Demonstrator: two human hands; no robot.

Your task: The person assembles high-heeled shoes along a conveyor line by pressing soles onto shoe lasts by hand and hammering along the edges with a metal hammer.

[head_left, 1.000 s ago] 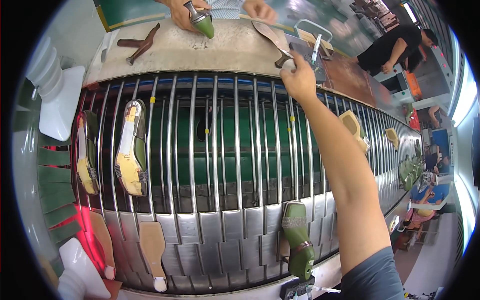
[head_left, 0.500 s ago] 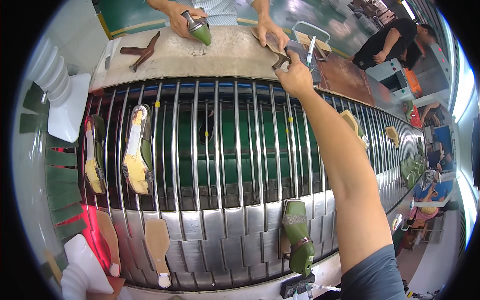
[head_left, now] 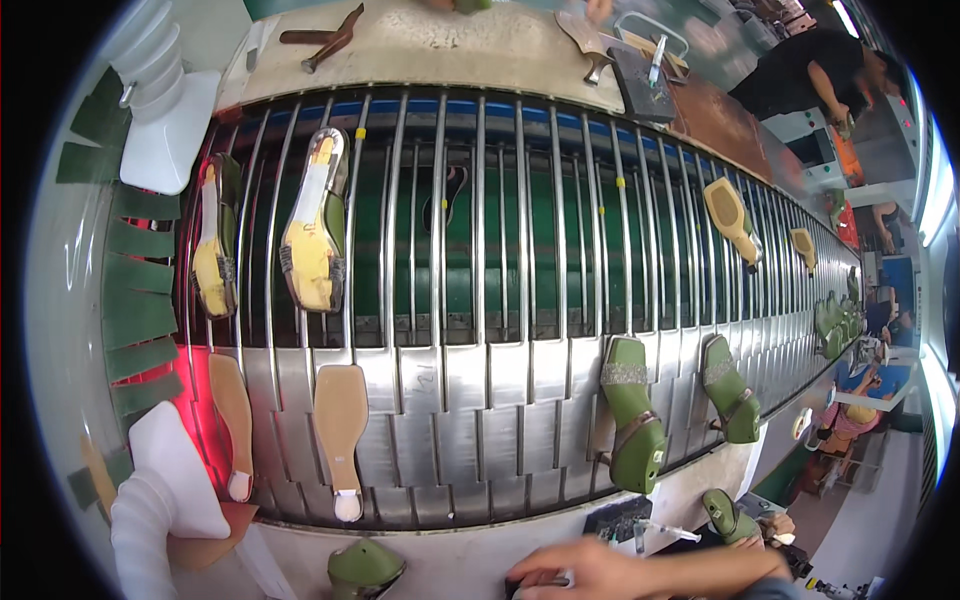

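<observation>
My right hand (head_left: 590, 572) lies low at the near edge of the bench, forearm coming in from the lower right. Its fingers curl over a small dark object (head_left: 540, 586) that I cannot identify. A green shoe part (head_left: 365, 568) sits on the bench to the hand's left, and a green heeled sandal (head_left: 725, 515) to its right. Just beyond the hand, another green heeled sandal (head_left: 635, 430) rests on the metal-rod conveyor (head_left: 480, 380). My left hand is out of sight.
On the conveyor lie two yellow-soled green shoes (head_left: 312, 225) at far left, two tan insoles (head_left: 340, 420), and more green sandals (head_left: 730, 390) to the right. The far bench (head_left: 460, 45) holds hand tools (head_left: 330, 35). A person in black (head_left: 800, 75) works at the upper right.
My right arm, stretched across the conveyor to the far bench, has pulled back to the near edge. The view has tilted down and the shoes have shifted right along the conveyor.
</observation>
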